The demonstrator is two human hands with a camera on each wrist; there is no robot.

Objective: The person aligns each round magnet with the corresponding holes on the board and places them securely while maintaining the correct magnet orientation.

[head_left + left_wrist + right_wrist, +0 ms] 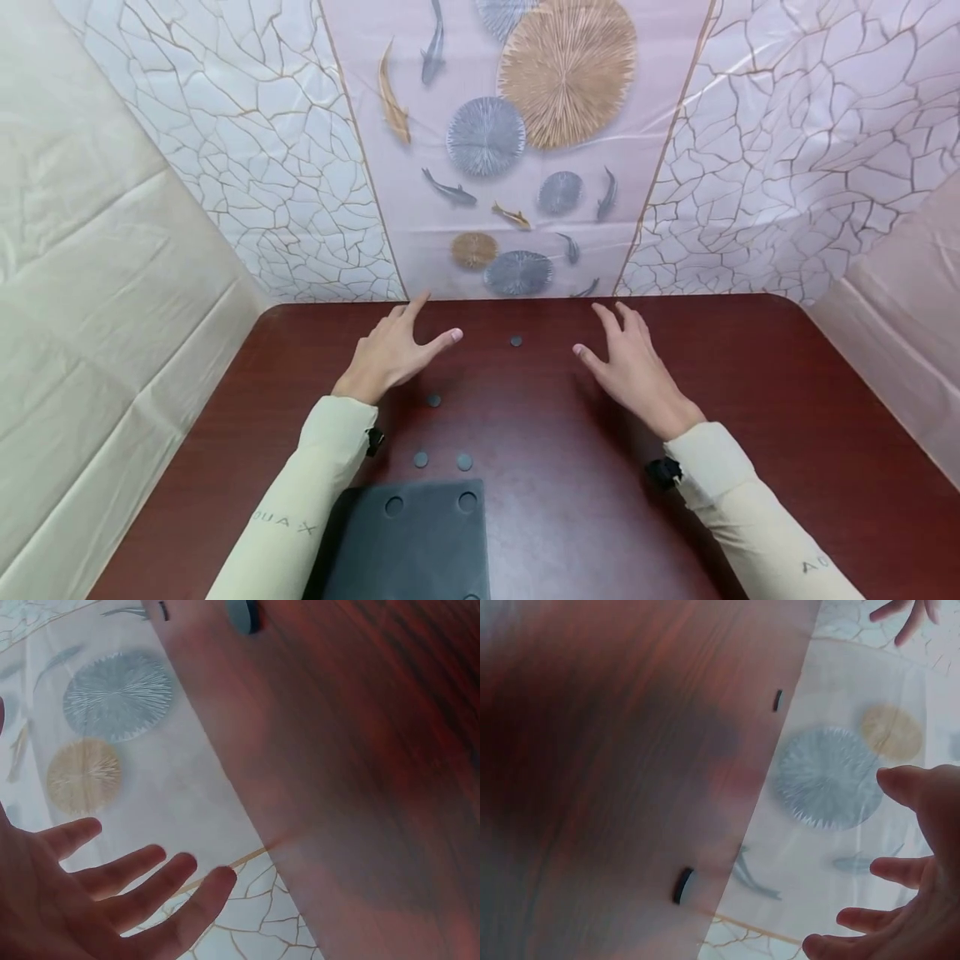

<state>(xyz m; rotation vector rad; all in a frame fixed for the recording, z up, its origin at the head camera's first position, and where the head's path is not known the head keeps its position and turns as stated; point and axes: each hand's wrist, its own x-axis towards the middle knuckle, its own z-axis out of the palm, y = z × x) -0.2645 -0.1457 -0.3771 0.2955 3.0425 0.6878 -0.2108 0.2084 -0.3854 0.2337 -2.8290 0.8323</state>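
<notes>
My left hand (pixel 397 350) is held over the far left part of the brown table, fingers spread and thumb pointing right. Its palm and spread fingers (pixel 191 911) also show in the left wrist view, with nothing between them. Opposite it, my right hand (pixel 633 371) hovers with fingers apart and holds nothing. Between the hands, toward the back edge, lies a small dark grey disc (pixel 516 341). Another grey disc (pixel 433 401) lies beside the left wrist. Two more, a left disc (pixel 421 459) and a right disc (pixel 464 462), lie closer to me.
A dark grey board (pixel 420 542) with round recesses is at the near left, partly covered by the left sleeve (pixel 281 500). Two thin dark pieces, a small one (pixel 778 700) and a larger one (pixel 684 886), show in the right wrist view. Patterned cloth (pixel 300 150) rises behind the table (pixel 570 517).
</notes>
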